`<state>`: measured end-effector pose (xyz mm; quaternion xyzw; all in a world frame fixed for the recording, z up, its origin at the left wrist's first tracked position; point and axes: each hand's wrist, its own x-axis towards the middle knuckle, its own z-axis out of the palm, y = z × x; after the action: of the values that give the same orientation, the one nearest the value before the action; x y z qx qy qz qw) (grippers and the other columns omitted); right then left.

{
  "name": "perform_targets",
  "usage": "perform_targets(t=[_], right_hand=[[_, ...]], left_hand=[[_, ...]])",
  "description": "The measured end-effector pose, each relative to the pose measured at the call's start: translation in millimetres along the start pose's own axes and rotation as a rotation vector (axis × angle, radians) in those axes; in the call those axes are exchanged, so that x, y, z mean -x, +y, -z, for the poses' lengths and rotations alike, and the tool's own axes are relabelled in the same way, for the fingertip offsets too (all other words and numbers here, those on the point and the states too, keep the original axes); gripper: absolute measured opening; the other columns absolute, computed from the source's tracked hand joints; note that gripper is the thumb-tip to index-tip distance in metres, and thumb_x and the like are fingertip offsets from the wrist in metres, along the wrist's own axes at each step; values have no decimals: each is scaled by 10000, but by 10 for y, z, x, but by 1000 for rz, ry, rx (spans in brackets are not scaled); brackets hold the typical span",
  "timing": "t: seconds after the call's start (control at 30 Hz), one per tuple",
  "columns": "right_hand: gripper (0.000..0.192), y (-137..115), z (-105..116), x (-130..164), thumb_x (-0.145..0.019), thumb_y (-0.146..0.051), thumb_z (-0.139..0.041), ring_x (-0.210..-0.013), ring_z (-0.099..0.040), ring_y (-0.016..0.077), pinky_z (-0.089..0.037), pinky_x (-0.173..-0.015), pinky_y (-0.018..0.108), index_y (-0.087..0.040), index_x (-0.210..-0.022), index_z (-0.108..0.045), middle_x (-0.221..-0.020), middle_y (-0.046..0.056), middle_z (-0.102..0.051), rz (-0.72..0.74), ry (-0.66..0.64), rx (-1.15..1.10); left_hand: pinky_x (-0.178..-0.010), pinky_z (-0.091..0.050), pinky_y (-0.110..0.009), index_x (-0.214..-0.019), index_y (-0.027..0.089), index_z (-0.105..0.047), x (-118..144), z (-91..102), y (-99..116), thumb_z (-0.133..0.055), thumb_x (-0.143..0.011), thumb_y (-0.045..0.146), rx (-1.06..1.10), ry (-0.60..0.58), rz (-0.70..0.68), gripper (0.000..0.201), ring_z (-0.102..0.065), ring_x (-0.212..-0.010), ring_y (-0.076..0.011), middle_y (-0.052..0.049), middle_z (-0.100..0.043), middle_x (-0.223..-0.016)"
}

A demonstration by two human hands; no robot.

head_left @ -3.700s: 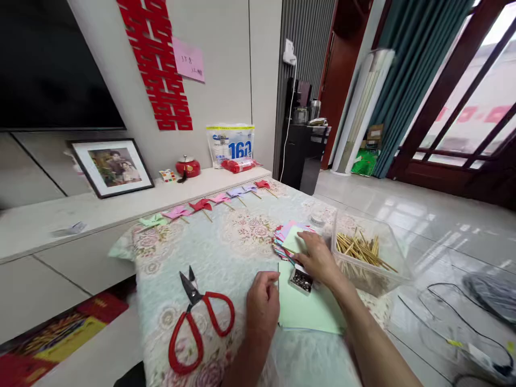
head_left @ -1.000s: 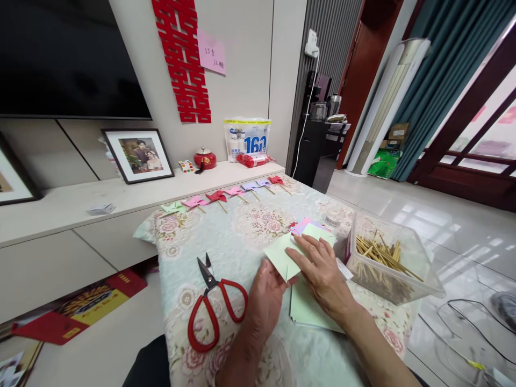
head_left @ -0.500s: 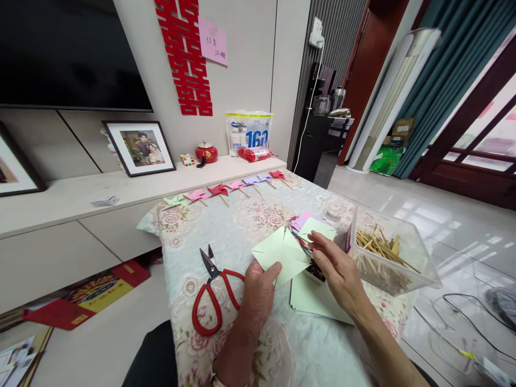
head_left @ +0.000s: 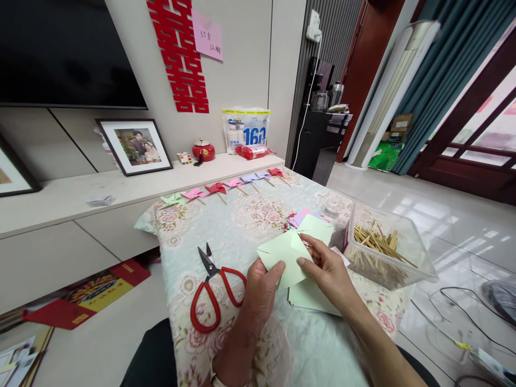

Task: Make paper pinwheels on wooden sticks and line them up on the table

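A pale green paper square [head_left: 284, 251] with slits cut in from its corners is held above the table. My left hand [head_left: 262, 282] pinches its near left side, thumb on top. On the right edge, my right hand [head_left: 322, 263] grips the same square between thumb and fingers, and the right corner is bent over. Beneath and beside it lie a stack of green paper [head_left: 312, 301] and a pile of colored paper squares [head_left: 316, 226]. Red-handled scissors [head_left: 213, 285] rest to the left of my left hand, blades partly apart.
Several paper pinwheels on sticks [head_left: 215, 188] lie in a row along the far edge. A clear plastic box [head_left: 415, 269] of wooden sticks [head_left: 379, 242] stands at the right, near a small round clear container [head_left: 332, 211]. A flowered cloth [head_left: 266, 212] covers the table.
My right hand has moved left from beside the paper and closed on its right edge. That corner is now bent over. My left hand keeps its hold.
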<state>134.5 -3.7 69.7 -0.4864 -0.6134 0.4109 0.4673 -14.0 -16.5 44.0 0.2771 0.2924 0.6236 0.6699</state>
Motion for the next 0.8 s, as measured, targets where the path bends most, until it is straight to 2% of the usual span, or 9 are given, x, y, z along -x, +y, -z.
perform_targets(t=[0.13,0.23,0.3,0.37,0.5,0.57,0.67,0.8], right_hand=[[486,0,-1,6,-822,-330,-637,-868,-656,232,-527,-722,324,-207,-1291,-604,-1049,80,-717,43,38,125],[491,-29,-12,17,-819,-349,-646,-756,-601,201,-488,-665,300,-200,-1286,-613,-911,48,-684,54,58,189],[502,-61,-17,27,-830,-377,-649,-698,-567,177,-460,-627,282,-181,-1290,-607,-845,30,-648,51,50,158],[509,-91,-15,36,-857,-422,-636,-686,-567,170,-453,-615,276,-163,-1294,-597,-824,27,-638,41,23,83],[511,-98,-12,37,-951,-500,-511,-767,-655,194,-518,-732,336,-169,-1339,-547,-930,73,-697,-3,-67,-157],[503,-73,-18,31,-952,-486,-517,-734,-662,188,-528,-735,350,-176,-1348,-529,-902,66,-695,-5,-76,-213],[548,-38,-25,26,-884,-404,-632,-639,-601,147,-496,-640,299,-192,-1373,-504,-823,13,-632,39,-15,-104],[751,-48,-19,31,-814,-345,-714,-632,-573,130,-474,-628,285,-226,-1481,-392,-916,16,-615,51,28,85]], left_hand=[[-799,-554,-354,-1114,122,-706,-35,105,-71,-735,-767,300,-150,62,-43,391,-717,-887,-253,-103,-782,-984],[-714,-547,-319,-931,121,-734,-61,173,-106,-744,-730,333,-387,199,-95,292,-703,-791,-233,-81,-779,-883],[-650,-531,-299,-826,124,-723,-72,189,-110,-747,-700,343,-487,274,-100,254,-680,-712,-216,-58,-762,-774],[-609,-513,-287,-783,127,-711,-77,183,-105,-740,-686,338,-511,290,-92,234,-655,-655,-201,-36,-737,-699],[-583,-492,-264,-791,135,-712,-71,144,-79,-723,-685,317,-496,243,-73,210,-630,-614,-175,-11,-720,-668],[-599,-491,-255,-836,140,-717,-57,121,-53,-721,-696,305,-452,180,-56,216,-634,-635,-168,-12,-731,-712],[-637,-500,-258,-971,145,-719,-23,80,9,-729,-711,288,-314,39,2,297,-647,-662,-164,-20,-746,-781],[-586,-472,-223,-1104,157,-709,42,27,104,-786,-691,263,-259,-64,66,434,-597,-578,-117,-14,-753,-806]])
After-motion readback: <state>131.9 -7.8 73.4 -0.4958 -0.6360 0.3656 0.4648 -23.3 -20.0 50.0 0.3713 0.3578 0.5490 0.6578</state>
